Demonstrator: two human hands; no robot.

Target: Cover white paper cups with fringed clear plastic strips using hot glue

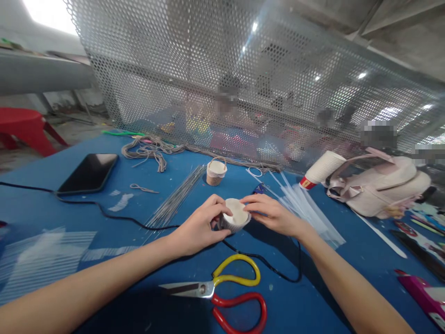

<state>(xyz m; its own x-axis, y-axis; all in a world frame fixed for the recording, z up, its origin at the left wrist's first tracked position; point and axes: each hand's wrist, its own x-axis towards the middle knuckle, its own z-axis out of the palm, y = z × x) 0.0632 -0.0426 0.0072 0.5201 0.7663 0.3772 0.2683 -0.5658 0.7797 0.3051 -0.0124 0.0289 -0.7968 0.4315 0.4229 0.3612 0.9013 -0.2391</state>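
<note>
Our L hand (200,227) grasps a small white ribbed cup (237,226) near the blue surface's (292,299) ctr., prob. to steady it; our R hand (273,214), unclenched, fingers its rim at 2 o'clock, prob. for control. Scissors (209,288) lie at 6 o'clock, w/in reach.

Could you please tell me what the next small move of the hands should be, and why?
I would have the right hand gently press along the white cup's rim while the left hand steadies it. The left fingers hold the cup's side, the right fingers are at its rim, and its edge looks slightly uneven.
</note>
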